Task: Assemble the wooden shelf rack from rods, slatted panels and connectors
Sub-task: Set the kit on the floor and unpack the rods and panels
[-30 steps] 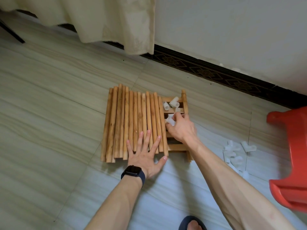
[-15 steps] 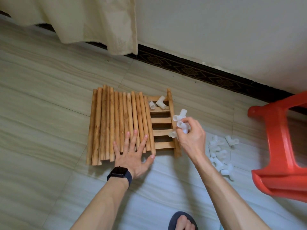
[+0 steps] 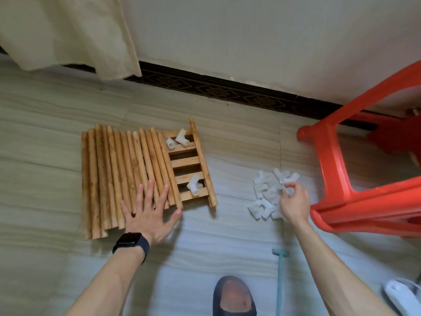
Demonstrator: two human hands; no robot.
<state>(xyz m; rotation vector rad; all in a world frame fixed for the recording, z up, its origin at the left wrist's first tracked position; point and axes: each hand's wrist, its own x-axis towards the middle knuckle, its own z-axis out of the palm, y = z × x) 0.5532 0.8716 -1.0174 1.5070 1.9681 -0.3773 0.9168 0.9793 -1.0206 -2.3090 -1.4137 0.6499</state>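
Note:
Several wooden rods lie side by side on a slatted panel on the floor. My left hand rests flat, fingers spread, on the near ends of the rods. Two white connectors sit at the panel's far end and one white connector near its front. To the right, a pile of white connectors lies on the floor. My right hand is over that pile, fingers curled around white connectors, blurred by motion.
A red plastic stool lies tipped at the right, close to the pile. A wall with dark skirting and a curtain stand behind. A slippered foot, a pale blue stick and a white object are near me.
My right hand carried a handful of connectors off the panel to the floor pile on the right. One connector now lies near the panel's front. My left hand stayed on the rods.

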